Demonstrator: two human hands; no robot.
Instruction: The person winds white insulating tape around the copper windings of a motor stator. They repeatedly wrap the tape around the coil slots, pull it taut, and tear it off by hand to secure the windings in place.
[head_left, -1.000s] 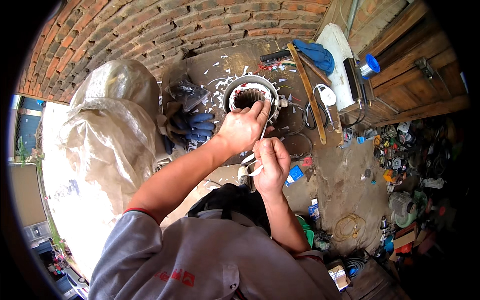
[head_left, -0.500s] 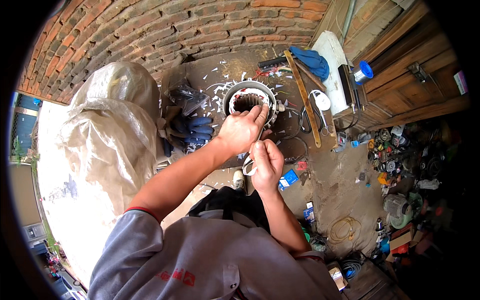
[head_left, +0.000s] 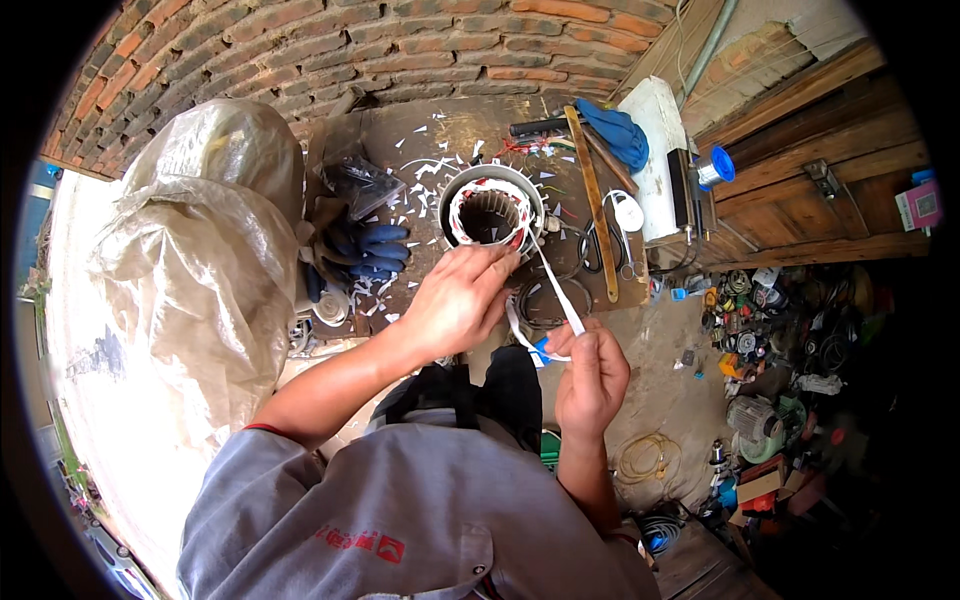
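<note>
On the worktable stands a round metal motor stator (head_left: 447, 212), with white-wrapped windings and red bits around its slotted bore. My left hand (head_left: 462, 295) grips its near rim, fingers pressed together over the winding and fingertips partly hidden. From the near right of the winding a white binding tape (head_left: 560, 288) runs taut to my right hand (head_left: 592, 378), which is closed on it between thumb and fingers. The tape's loose end loops to the left below that hand.
White paper scraps litter the worktable (head_left: 385, 130). Blue gloves (head_left: 378, 248) and a black plastic bag (head_left: 362, 187) lie left; a wooden strip (head_left: 594, 200), scissors (head_left: 627, 265) and a white roll (head_left: 628, 213) lie right. A plastic-covered bulk (head_left: 210, 270) stands left, and motor parts (head_left: 765, 330) crowd the floor right.
My right hand has moved right and nearer my body, drawing the tape out straight from the stator. My left hand has shifted back from the bore to the near rim.
</note>
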